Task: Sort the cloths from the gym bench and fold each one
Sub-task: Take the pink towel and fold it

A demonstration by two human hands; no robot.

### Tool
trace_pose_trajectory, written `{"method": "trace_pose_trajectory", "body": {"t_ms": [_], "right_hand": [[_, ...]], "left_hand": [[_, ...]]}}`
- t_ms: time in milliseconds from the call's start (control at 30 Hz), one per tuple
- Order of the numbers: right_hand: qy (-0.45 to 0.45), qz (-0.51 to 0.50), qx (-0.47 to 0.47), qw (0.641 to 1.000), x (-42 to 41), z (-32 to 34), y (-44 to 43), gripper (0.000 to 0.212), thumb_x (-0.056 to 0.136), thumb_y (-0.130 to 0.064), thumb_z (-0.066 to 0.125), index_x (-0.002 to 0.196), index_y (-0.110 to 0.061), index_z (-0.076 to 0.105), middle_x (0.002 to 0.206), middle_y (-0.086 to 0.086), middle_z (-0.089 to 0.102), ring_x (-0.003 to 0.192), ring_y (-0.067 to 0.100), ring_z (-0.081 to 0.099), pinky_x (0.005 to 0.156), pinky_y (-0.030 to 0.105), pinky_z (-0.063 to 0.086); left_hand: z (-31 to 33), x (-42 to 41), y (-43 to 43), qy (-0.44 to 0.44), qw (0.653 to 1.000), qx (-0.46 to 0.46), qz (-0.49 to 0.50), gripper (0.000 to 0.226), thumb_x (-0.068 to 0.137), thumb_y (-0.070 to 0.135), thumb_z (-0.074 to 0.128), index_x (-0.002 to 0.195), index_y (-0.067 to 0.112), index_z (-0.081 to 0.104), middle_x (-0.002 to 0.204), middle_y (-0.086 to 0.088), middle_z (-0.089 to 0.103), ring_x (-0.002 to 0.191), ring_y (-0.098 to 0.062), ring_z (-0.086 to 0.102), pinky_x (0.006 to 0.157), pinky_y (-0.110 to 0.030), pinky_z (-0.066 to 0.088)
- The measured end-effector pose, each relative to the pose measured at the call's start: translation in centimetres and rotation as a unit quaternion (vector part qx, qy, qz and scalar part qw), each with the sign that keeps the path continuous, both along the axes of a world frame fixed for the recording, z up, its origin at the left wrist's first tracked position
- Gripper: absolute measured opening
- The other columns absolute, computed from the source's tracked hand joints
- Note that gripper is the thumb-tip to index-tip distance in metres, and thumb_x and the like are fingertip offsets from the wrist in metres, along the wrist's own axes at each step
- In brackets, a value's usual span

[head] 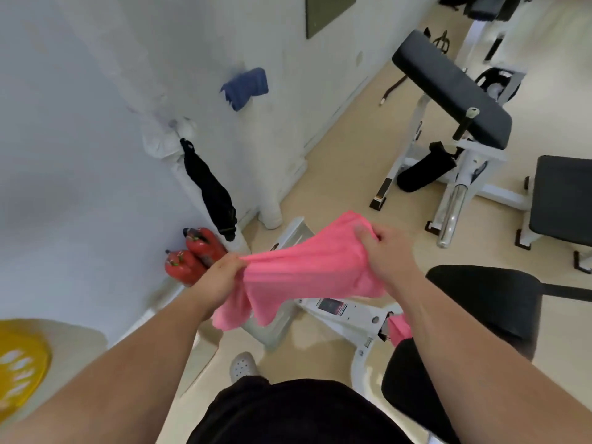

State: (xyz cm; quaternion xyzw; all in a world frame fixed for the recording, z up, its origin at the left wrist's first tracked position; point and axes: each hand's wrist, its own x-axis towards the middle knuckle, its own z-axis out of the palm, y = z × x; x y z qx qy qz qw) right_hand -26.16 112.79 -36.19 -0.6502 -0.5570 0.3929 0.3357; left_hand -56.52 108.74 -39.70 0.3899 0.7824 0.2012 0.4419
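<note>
I hold a pink cloth (304, 270) in the air in front of me, stretched between both hands. My left hand (224, 274) grips its left edge, and part of the cloth hangs down below that hand. My right hand (381, 248) is closed on the upper right edge. The black padded gym bench (480, 309) with its white frame is under and to the right of my right arm. A second pink piece (398, 328) shows beside the bench frame, partly hidden by my right forearm.
Two red fire extinguishers (192, 257) stand by the white wall on the left. A black cloth (211, 187) and a blue cloth (246, 88) hang on the wall. More gym machines (455, 100) stand at the back right. A yellow basket (19, 366) is at the lower left.
</note>
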Motion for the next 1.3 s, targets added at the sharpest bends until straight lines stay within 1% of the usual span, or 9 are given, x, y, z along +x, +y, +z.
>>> {"method": "trace_pose_trajectory", "body": {"t_ms": [233,367,500,600,733,933,1033,1167,1300], "right_hand": [[0.033,-0.022,-0.004,0.999,-11.0,-0.7,3.4,0.054,0.103,-0.028,0.054,0.050,-0.022,0.043,0.048,-0.014,0.029,0.048,0.005,0.027,0.048,0.022,0.023],[0.091,-0.057,-0.045,0.993,-17.0,-1.1,4.5,0.018,0.101,-0.020,0.057,0.102,-0.025,0.074,0.092,-0.006,0.073,0.090,0.015,0.066,0.085,0.034,0.053],[0.054,0.011,-0.087,0.995,-20.7,-1.2,4.3,0.037,0.097,-0.007,0.052,0.119,-0.035,0.065,0.085,0.011,0.070,0.074,0.019,0.062,0.071,0.031,0.051],[0.010,0.087,-0.060,0.994,-23.7,-0.8,3.8,0.047,0.096,0.000,0.044,0.102,-0.040,0.069,0.078,0.002,0.066,0.070,0.013,0.060,0.067,0.020,0.047],[0.013,0.211,-0.035,0.977,-28.2,0.8,3.9,0.059,0.093,0.003,0.052,0.095,-0.054,0.067,0.090,0.000,0.074,0.073,0.009,0.065,0.067,0.011,0.046],[-0.039,0.357,0.060,0.931,-30.9,1.0,7.3,0.023,0.088,-0.006,0.067,0.098,-0.025,0.074,0.074,-0.026,0.061,0.073,-0.005,0.059,0.068,0.009,0.041],[-0.081,0.332,0.120,0.932,-31.1,0.6,9.9,0.010,0.086,-0.020,0.066,0.089,-0.027,0.072,0.075,-0.017,0.060,0.074,-0.003,0.055,0.069,0.012,0.039],[-0.066,0.264,0.145,0.951,-30.4,1.4,14.0,0.016,0.089,-0.017,0.066,0.086,-0.033,0.068,0.077,-0.014,0.057,0.071,-0.002,0.054,0.067,0.006,0.035],[-0.078,0.185,0.170,0.965,-28.2,2.2,19.4,0.009,0.091,-0.019,0.064,0.088,-0.024,0.071,0.079,-0.014,0.059,0.074,0.011,0.057,0.069,0.021,0.039]], "left_hand": [[-1.4,-12.0,-1.5,-0.025,0.995,0.046,-0.082,0.020,0.100,0.026,0.059,0.084,0.014,0.056,0.079,-0.004,0.056,0.073,-0.018,0.049,0.066,-0.033,0.038],[-2.7,-17.9,-0.7,-0.048,0.995,0.056,-0.070,0.013,0.097,0.021,0.065,0.084,0.023,0.065,0.076,0.001,0.063,0.074,-0.019,0.057,0.068,-0.033,0.046],[-0.6,-18.3,1.7,-0.083,0.990,0.109,-0.045,0.010,0.099,0.023,0.062,0.090,0.026,0.066,0.090,-0.002,0.071,0.081,-0.018,0.065,0.067,-0.027,0.050],[1.0,-17.5,3.3,-0.099,0.978,0.167,-0.080,0.008,0.096,0.021,0.064,0.089,0.024,0.067,0.087,-0.004,0.072,0.080,-0.019,0.067,0.073,-0.031,0.055],[3.4,-16.3,4.5,-0.107,0.962,0.217,-0.127,0.008,0.094,0.004,0.064,0.090,0.008,0.071,0.081,0.000,0.075,0.069,0.004,0.063,0.068,-0.007,0.048],[4.8,-17.7,6.2,-0.131,0.958,0.235,-0.097,0.009,0.091,0.007,0.070,0.086,0.014,0.070,0.078,-0.001,0.075,0.072,-0.007,0.069,0.069,-0.017,0.052],[4.4,-18.6,7.1,-0.109,0.969,0.211,-0.066,0.014,0.084,0.014,0.079,0.087,0.024,0.070,0.081,-0.003,0.074,0.076,-0.028,0.069,0.072,-0.039,0.056],[3.5,-18.6,8.2,-0.030,0.987,0.153,-0.048,0.019,0.083,0.024,0.079,0.071,0.020,0.066,0.059,0.011,0.059,0.055,-0.007,0.054,0.055,-0.030,0.044],[2.0,-19.2,9.0,-0.031,0.998,0.057,0.010,0.034,0.082,0.034,0.081,0.077,0.005,0.065,0.071,-0.005,0.054,0.066,-0.020,0.052,0.063,-0.035,0.043]]}}
